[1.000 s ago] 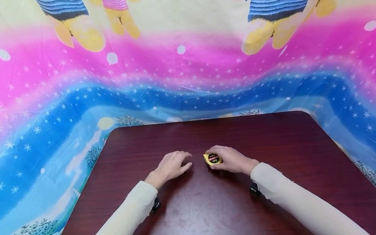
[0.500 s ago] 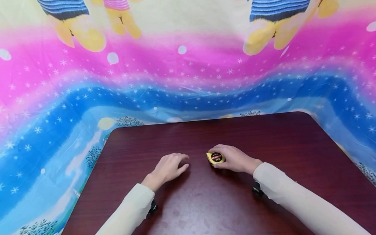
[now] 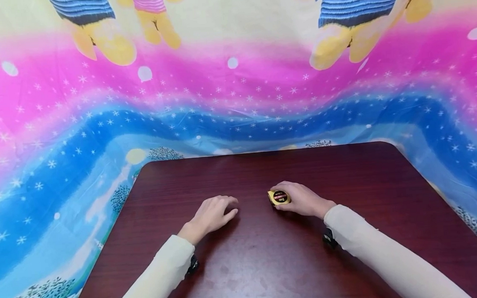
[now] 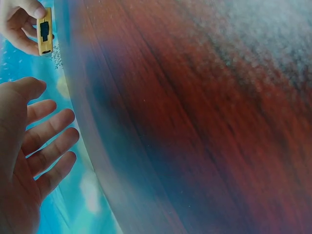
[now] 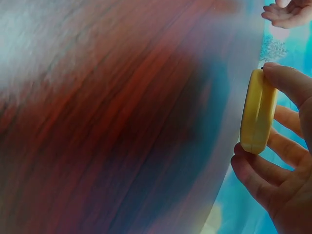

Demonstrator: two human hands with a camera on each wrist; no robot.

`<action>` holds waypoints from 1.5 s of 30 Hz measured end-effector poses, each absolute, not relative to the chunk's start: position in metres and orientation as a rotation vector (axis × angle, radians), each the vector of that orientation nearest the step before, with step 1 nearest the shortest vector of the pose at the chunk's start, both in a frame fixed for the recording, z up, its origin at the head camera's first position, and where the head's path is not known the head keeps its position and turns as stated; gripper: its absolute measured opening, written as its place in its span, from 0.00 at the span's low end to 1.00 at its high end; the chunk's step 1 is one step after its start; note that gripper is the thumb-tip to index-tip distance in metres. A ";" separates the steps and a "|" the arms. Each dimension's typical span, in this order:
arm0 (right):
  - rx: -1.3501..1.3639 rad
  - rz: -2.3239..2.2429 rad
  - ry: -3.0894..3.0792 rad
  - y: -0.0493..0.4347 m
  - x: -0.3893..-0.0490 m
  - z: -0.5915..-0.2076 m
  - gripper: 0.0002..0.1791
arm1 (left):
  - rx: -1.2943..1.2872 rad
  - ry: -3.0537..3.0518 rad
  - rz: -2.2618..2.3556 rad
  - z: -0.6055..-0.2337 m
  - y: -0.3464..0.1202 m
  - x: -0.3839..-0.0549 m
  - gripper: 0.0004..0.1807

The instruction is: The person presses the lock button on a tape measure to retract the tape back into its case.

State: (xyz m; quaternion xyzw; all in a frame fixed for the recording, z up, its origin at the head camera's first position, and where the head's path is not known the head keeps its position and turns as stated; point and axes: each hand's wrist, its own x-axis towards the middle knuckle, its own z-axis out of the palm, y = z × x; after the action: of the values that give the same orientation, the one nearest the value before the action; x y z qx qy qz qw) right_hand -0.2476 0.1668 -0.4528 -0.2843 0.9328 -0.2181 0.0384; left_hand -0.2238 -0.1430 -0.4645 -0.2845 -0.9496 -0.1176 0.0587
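In the head view my right hand (image 3: 302,199) grips a small yellow tape measure (image 3: 279,197) with a round black label reading 2m. The right wrist view shows the tape measure (image 5: 258,112) edge-on, pinched between the thumb at one end and fingertips at the other. To the left, apart from it, my left hand (image 3: 210,215) hovers with loosely bent fingers and holds nothing. In the left wrist view the left hand (image 4: 36,141) has its fingers spread, while the tape measure (image 4: 45,31) appears beyond it in the other hand.
Both hands are over a dark reddish-brown wooden table (image 3: 236,257) with rounded far corners. Behind it hangs a colourful patterned cloth (image 3: 235,90) with snowflakes and bears. Black wrist cameras are strapped below both pale sleeves (image 3: 373,241).
My right hand has moved slightly to the right with the tape measure in its grip. The left hand has drawn a little to the left, so the gap between them is wider.
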 end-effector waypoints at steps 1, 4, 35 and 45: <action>-0.864 -0.669 2.862 0.168 -0.249 -0.453 0.30 | -0.863 -2.875 -0.355 -0.464 -0.143 -0.224 0.14; -0.849 -0.670 2.868 0.171 -0.252 -0.455 0.30 | -0.866 -2.873 -0.358 -0.463 -0.144 -0.224 0.14; -0.780 -0.691 2.867 0.189 -0.266 -0.468 0.30 | -0.853 -2.883 -0.369 -0.467 -0.155 -0.220 0.10; -0.736 -0.680 2.852 0.188 -0.269 -0.467 0.31 | -0.863 -2.876 -0.375 -0.462 -0.157 -0.220 0.12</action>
State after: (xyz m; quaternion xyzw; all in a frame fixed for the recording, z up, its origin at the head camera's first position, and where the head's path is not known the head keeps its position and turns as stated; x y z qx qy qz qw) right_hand -0.2695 0.1882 -0.4668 -0.2431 0.9418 -0.2245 0.0594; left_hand -0.2199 -0.1566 -0.4621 -0.2848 -0.9488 -0.1236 0.0578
